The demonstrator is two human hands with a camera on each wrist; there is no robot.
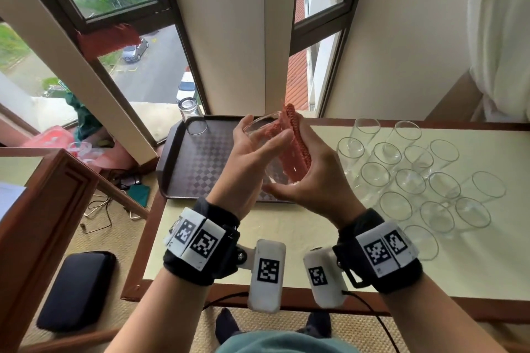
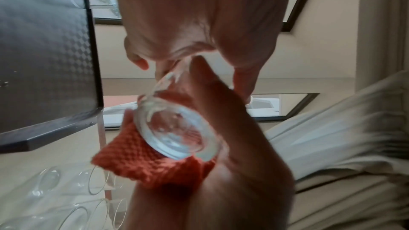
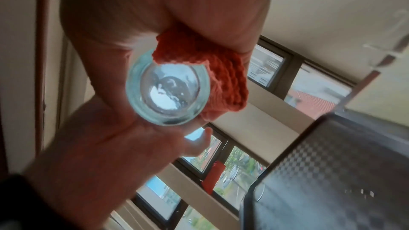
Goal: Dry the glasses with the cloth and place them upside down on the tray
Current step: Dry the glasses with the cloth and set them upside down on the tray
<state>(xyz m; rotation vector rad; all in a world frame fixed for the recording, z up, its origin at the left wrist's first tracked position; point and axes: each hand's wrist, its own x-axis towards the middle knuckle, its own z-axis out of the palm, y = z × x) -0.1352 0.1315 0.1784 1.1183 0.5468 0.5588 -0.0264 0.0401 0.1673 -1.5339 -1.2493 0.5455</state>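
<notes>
A clear glass point(image 1: 265, 149) is held tilted above the brown tray point(image 1: 200, 175), its thick base point(image 2: 177, 128) point(image 3: 168, 86) toward me. My left hand point(image 1: 258, 137) grips it from the left, fingers curled round the wall. My right hand point(image 1: 312, 178) holds the folded orange knitted cloth point(image 1: 295, 146) against the glass's right side, thumb under the base. The cloth point(image 2: 132, 160) point(image 3: 223, 76) wraps part of the wall. One glass point(image 1: 191, 116) stands in the tray's far left corner, apparently mouth down.
Several clear glasses point(image 1: 413, 178) stand mouth up on the cream table point(image 1: 286, 238) to the right of the tray. Windows and a wall pillar rise behind the table. A curtain point(image 1: 502, 37) hangs at the far right. A wooden cabinet point(image 1: 43, 209) stands at the left.
</notes>
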